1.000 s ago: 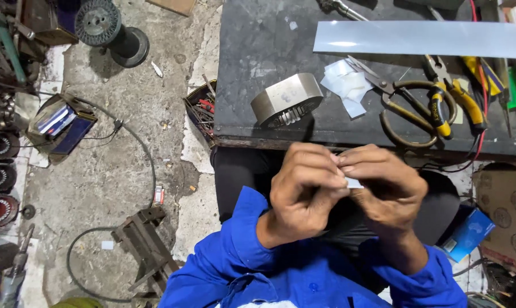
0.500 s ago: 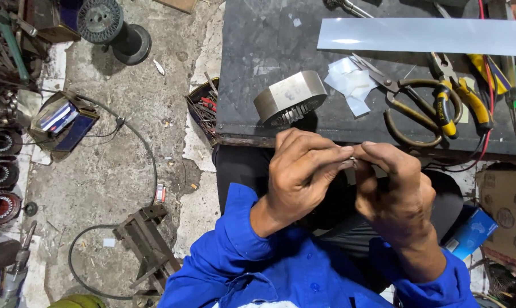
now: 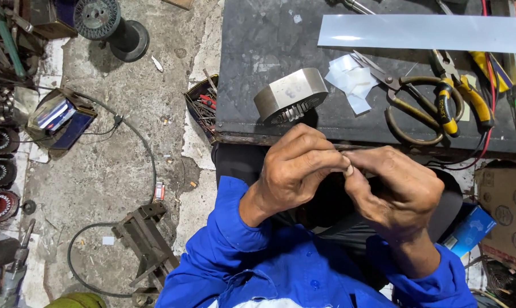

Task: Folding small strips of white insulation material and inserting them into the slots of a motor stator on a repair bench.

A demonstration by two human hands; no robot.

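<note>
Both hands meet fingertip to fingertip just near of the dark metal workbench (image 3: 269, 51) edge. The left hand (image 3: 295, 171) and right hand (image 3: 397, 191) are curled nearly closed, pinching something too small to make out; its direction cannot be told. Just beyond them, on the bench, the grey ring-shaped steel stator core (image 3: 290, 96) lies tilted, its toothed bore facing near-right.
</note>
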